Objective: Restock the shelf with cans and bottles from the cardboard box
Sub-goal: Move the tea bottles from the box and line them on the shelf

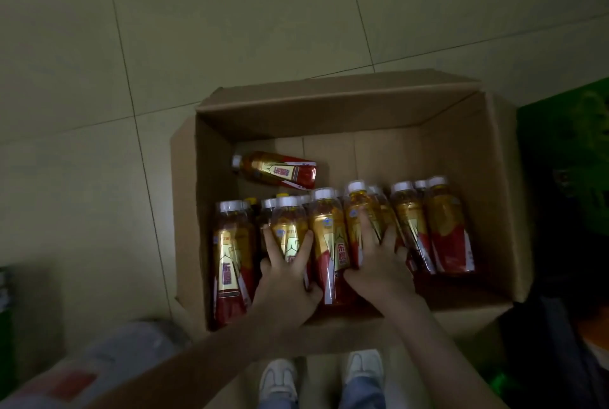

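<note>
Red-and-gold bottles [445, 227] have white caps [324, 193]; box [329, 112] is brown.

Matt cardboard box [478, 151] holds glossy plastic bottles [329, 243].

Open-topped cardboard box [468, 158] with bare floor across its far half, reachable from above, except one lying bottle [280, 171] at far left; a tight row of bottles [445, 227] blocks the near side.
</note>
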`<state>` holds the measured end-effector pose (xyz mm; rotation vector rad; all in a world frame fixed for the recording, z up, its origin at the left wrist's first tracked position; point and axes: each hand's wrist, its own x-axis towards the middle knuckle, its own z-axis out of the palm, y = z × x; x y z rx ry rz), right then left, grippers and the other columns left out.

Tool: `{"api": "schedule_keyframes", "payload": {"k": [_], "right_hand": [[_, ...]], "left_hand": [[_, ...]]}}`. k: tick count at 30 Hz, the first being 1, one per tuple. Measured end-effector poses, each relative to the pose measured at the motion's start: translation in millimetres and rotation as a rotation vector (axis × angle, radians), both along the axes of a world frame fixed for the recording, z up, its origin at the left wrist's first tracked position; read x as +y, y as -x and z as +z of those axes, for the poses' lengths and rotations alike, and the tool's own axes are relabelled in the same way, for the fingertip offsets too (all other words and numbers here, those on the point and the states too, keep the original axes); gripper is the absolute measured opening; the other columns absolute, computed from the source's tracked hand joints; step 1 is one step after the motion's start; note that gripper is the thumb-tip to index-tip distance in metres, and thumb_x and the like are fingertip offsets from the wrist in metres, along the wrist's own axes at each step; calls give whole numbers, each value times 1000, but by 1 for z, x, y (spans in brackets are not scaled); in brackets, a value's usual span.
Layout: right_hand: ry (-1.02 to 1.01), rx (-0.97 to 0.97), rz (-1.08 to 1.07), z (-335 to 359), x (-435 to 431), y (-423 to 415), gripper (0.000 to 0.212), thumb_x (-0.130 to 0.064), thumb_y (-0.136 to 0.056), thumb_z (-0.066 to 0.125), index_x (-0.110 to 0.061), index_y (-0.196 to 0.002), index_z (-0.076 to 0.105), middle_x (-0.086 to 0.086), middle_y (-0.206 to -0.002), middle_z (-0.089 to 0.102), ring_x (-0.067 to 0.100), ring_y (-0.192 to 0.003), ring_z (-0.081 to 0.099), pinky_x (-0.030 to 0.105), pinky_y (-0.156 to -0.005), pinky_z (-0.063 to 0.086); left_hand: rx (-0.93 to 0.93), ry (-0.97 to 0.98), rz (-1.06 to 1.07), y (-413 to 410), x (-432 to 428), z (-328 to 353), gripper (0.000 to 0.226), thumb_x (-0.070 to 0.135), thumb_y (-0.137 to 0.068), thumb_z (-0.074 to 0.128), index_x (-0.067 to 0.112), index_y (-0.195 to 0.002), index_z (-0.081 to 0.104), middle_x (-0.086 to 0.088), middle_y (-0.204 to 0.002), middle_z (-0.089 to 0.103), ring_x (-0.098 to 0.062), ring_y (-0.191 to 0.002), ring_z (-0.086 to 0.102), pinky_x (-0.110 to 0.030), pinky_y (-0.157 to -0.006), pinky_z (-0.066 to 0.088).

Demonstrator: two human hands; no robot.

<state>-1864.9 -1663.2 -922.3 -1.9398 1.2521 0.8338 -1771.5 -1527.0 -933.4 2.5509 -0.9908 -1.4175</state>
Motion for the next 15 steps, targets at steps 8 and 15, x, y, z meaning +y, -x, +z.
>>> {"api": "schedule_keyframes", "payload": {"k": [8,15], "right_hand": [[-31,-140,-255,22,-8,23,111,-27,-78,69,-58,-139,-18,7,-158,2,39,-141,15,53,-110,30],[-59,-380,-444,126,3,28,110,-16,-78,69,-68,-133,-11,0,-149,21,26,-133,34,43,-104,37]], "left_hand": [[90,26,38,-21,-1,14,92,33,-83,64,55,-145,0,-3,-152,-34,-41,-132,36,-40,-103,44],[161,282,91,-36,-1,123,88,27,-84,68,57,-140,7,3,-157,-19,-23,-135,38,-15,-95,37]]}}
